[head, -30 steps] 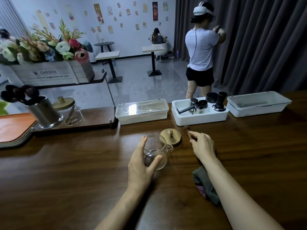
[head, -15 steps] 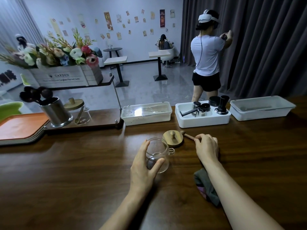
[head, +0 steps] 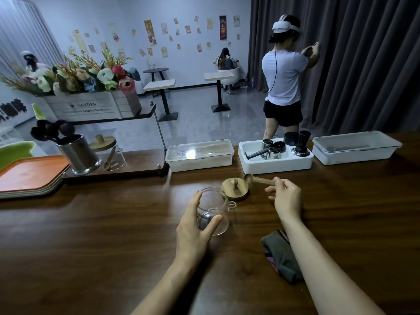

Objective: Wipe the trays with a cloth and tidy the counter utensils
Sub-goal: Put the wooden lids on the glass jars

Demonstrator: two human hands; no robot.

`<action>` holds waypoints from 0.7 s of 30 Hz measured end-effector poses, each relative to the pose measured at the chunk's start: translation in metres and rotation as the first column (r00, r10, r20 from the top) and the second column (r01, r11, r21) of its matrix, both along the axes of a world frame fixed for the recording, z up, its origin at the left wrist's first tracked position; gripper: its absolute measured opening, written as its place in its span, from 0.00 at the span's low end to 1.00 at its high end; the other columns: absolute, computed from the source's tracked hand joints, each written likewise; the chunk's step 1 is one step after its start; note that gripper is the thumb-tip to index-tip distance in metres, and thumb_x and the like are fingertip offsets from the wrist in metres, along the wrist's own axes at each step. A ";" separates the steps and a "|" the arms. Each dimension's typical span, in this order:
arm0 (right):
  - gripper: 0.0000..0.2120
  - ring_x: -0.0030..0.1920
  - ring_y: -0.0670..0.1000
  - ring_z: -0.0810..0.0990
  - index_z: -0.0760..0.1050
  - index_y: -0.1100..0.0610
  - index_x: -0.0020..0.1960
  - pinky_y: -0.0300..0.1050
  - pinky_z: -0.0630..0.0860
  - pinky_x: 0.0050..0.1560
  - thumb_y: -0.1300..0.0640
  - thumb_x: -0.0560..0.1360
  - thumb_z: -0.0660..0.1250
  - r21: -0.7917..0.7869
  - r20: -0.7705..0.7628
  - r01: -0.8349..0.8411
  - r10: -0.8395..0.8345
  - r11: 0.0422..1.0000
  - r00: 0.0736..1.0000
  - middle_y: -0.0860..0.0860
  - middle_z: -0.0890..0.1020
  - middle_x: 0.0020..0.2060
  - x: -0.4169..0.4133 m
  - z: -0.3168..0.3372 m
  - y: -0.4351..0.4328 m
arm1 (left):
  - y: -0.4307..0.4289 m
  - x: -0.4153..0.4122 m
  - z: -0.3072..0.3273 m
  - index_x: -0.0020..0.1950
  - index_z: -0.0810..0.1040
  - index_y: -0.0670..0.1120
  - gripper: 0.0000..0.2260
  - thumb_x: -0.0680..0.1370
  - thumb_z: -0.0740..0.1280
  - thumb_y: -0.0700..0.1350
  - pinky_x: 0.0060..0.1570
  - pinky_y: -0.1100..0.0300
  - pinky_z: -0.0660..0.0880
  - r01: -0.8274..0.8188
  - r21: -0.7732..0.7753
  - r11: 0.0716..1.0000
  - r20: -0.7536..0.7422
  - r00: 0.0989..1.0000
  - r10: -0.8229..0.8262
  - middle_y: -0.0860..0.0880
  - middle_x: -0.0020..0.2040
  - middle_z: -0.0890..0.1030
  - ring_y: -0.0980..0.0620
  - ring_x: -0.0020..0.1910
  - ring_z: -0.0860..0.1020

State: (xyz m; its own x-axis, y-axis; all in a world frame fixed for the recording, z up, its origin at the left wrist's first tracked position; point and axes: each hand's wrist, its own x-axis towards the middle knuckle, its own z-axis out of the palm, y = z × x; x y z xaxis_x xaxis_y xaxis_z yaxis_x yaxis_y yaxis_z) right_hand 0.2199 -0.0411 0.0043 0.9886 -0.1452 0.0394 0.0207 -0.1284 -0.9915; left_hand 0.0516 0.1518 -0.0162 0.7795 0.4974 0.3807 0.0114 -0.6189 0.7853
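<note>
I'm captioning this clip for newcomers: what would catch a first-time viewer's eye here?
Front and centre, the left hand grips an open glass jar while the right hand pinches a wooden spoon near the wooden lid. At the far left, a box of colourful flowers sits on a raised shelf.

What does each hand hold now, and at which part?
The left hand grips the glass jar round its side wall; the right hand pinches the wooden spoon at its handle end.

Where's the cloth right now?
Head view, lower right: the cloth lies crumpled on the counter, partly hidden behind the right arm, nearer the camera than the glass jar.
</note>
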 end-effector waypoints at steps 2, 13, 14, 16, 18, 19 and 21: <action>0.10 0.40 0.51 0.84 0.80 0.60 0.50 0.42 0.81 0.39 0.57 0.83 0.61 0.105 0.000 -0.100 0.100 0.989 0.995 0.55 0.84 0.38 -0.005 0.009 0.005 | 0.000 0.000 0.000 0.78 0.66 0.61 0.37 0.72 0.77 0.59 0.68 0.63 0.72 0.000 0.001 1.000 -0.015 1.000 0.000 0.59 0.72 0.75 0.65 0.71 0.71; 0.05 0.40 0.52 0.83 0.80 0.64 0.52 0.42 0.83 0.41 0.65 0.79 0.66 0.206 0.042 -0.539 0.543 0.817 0.839 0.60 0.83 0.38 -0.039 0.042 0.033 | 0.000 0.001 -0.001 0.80 0.60 0.62 0.42 0.70 0.76 0.62 0.64 0.67 0.69 -0.013 -0.044 0.999 -0.029 1.000 0.012 0.58 0.73 0.75 0.64 0.70 0.71; 0.05 0.40 0.52 0.83 0.80 0.64 0.52 0.41 0.83 0.40 0.65 0.79 0.66 0.211 0.043 -0.526 0.530 0.824 0.847 0.60 0.83 0.38 -0.039 0.044 0.035 | 0.001 0.001 -0.002 0.80 0.60 0.62 0.42 0.70 0.76 0.62 0.64 0.68 0.68 -0.012 -0.042 0.999 -0.029 1.000 0.011 0.58 0.73 0.75 0.65 0.70 0.70; 0.06 0.40 0.52 0.83 0.80 0.63 0.53 0.39 0.82 0.39 0.63 0.80 0.66 0.225 0.051 -0.479 0.481 0.849 0.875 0.61 0.83 0.39 -0.040 0.048 0.037 | 0.001 0.001 -0.002 0.80 0.60 0.61 0.42 0.71 0.76 0.62 0.63 0.75 0.65 -0.008 -0.041 0.999 -0.034 0.999 0.007 0.58 0.74 0.74 0.69 0.69 0.68; 0.07 0.41 0.53 0.84 0.80 0.63 0.54 0.38 0.81 0.39 0.63 0.80 0.65 0.240 0.064 -0.457 0.456 0.856 0.888 0.61 0.84 0.40 -0.039 0.051 0.037 | 0.001 0.002 -0.002 0.80 0.60 0.62 0.42 0.70 0.75 0.63 0.62 0.79 0.63 -0.004 -0.049 0.999 -0.029 1.000 0.002 0.58 0.74 0.73 0.71 0.69 0.67; 0.07 0.41 0.53 0.84 0.80 0.63 0.54 0.38 0.81 0.39 0.62 0.80 0.66 0.243 0.066 -0.454 0.452 0.857 0.889 0.61 0.84 0.40 -0.040 0.052 0.037 | 0.001 0.002 -0.002 0.80 0.60 0.62 0.42 0.70 0.75 0.63 0.62 0.79 0.64 -0.003 -0.049 0.999 -0.025 1.000 0.001 0.58 0.74 0.73 0.71 0.69 0.67; 0.07 0.41 0.53 0.84 0.80 0.63 0.54 0.39 0.81 0.38 0.61 0.80 0.66 0.248 0.073 -0.444 0.440 0.861 0.895 0.59 0.84 0.38 -0.040 0.052 0.039 | 0.001 0.003 -0.003 0.78 0.59 0.65 0.41 0.70 0.75 0.64 0.65 0.72 0.69 0.000 -0.045 0.999 -0.010 1.000 0.000 0.59 0.74 0.73 0.69 0.69 0.69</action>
State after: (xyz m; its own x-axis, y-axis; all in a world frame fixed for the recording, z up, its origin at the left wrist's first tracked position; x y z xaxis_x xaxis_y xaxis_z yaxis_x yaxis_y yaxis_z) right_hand 0.1803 -0.0023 0.0561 0.9509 0.3004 0.0742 0.0296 0.1503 -0.9882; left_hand 0.0543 0.1528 -0.0192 0.7832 0.5137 0.3504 0.0194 -0.5834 0.8120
